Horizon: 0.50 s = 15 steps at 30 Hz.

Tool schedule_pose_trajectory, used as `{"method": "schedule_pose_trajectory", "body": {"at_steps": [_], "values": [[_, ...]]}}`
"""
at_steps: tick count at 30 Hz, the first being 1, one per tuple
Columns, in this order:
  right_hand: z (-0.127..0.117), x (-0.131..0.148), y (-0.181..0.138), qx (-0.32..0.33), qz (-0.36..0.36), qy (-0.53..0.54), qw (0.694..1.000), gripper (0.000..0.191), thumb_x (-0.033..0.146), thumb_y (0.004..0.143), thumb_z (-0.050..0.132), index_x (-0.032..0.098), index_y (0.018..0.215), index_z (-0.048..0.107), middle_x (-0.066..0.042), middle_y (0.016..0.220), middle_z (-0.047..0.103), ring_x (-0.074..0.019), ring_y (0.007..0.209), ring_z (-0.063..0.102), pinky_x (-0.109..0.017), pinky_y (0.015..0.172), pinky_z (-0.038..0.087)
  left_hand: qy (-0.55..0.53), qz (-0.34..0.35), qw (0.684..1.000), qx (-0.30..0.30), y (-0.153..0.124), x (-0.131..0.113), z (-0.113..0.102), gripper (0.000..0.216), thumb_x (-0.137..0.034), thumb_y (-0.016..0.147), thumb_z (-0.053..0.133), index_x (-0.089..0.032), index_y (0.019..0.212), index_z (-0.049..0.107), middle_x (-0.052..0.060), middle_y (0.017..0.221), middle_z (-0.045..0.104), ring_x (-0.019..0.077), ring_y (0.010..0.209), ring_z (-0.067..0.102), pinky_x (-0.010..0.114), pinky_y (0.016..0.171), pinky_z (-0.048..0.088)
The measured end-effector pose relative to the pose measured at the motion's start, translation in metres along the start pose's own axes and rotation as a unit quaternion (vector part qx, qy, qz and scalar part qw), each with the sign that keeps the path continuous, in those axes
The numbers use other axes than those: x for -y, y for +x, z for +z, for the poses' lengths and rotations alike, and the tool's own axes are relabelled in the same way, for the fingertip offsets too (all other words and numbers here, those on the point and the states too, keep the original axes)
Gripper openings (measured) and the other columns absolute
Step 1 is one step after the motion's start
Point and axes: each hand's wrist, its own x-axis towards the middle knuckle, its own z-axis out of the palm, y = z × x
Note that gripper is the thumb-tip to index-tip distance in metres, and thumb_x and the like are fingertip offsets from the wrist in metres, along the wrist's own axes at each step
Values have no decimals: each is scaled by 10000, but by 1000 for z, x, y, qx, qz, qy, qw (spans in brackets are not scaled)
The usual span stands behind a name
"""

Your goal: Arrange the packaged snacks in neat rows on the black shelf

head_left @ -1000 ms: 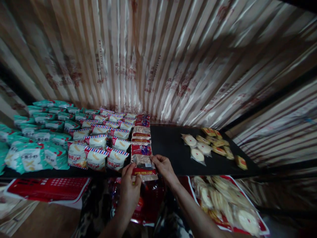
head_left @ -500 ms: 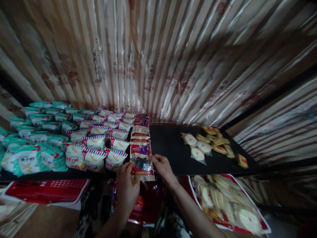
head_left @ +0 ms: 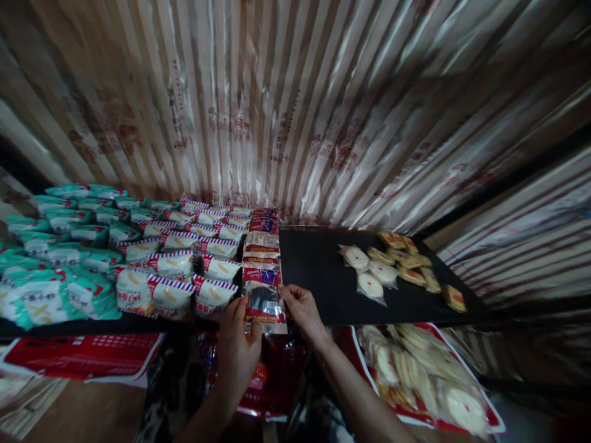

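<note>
A flat red snack packet [head_left: 264, 299] with a dark window and a white label lies at the front of the black shelf [head_left: 314, 271]. My right hand [head_left: 303, 312] pinches its right edge between thumb and fingers. At the lower left edge, my left hand [head_left: 239, 344] is closed on the same packet, its fingertips partly hidden. Behind it, more red packets [head_left: 262, 243] lie in an overlapping column running to the back. White bags with striped tops [head_left: 215, 296] stand in rows just left of my left hand.
Teal bags [head_left: 92, 292] fill the shelf's left end. To the right lie round white crackers in clear wrappers [head_left: 370, 284] and small yellow packets [head_left: 412, 277]. Below are a red basket [head_left: 87, 355] and another basket holding wrapped round crackers [head_left: 464, 409]. A striped plastic sheet [head_left: 295, 123] hangs behind.
Both hands stay at the edges of the red packet, with barely any movement. The view has shifted slightly.
</note>
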Motion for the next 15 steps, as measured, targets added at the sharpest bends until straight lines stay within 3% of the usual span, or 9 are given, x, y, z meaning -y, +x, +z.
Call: {"method": "schedule_pose_trajectory", "body": {"at_steps": [8, 15], "values": [[1, 0, -2, -12, -12, -18, 1000, 451, 595, 683, 574, 182, 528, 479, 60, 443, 414, -56, 405, 299, -198, 400, 223, -15, -30, 999, 28, 2, -2, -1, 384, -195, 785, 447, -117, 1146, 553, 154, 1157, 588, 261, 1118, 524, 462, 974, 422], [-5, -8, -39, -64, -17, -2, 998, 466, 615, 736, 522, 186, 558, 491, 55, 465, 440, -74, 426, 349, -201, 420, 262, -54, -55, 995, 57, -17, -5, -20, 434, -197, 829, 427, -188, 1261, 467, 113, 1315, 499, 219, 1249, 428, 411, 1056, 347]]}}
